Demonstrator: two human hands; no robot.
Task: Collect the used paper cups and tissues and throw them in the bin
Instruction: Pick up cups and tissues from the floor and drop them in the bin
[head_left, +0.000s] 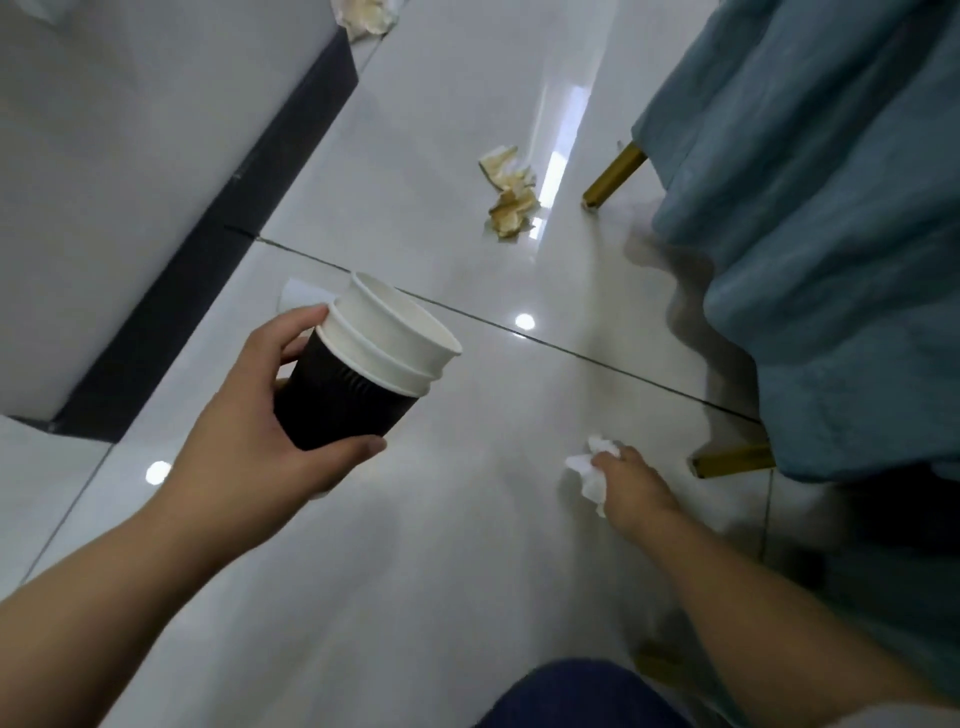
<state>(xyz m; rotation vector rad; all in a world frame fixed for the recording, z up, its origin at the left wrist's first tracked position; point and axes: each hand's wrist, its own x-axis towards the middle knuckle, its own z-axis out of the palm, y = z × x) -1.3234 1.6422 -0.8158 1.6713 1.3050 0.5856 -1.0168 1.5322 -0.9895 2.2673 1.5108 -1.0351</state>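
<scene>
Crumpled white tissue (588, 472) (in right hand (632, 487))

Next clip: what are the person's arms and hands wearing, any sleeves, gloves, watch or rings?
The left hand and right hand wear no gloves, and no watch, band or ring shows. Behind each, bare skin runs to the frame edge with no sleeve in view. Dark blue fabric, probably a trouser leg, sits at the bottom edge.

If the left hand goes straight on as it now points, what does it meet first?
Probably the brown crumpled tissues; only bare floor lies between them and the left hand, though depth is unclear.
</scene>
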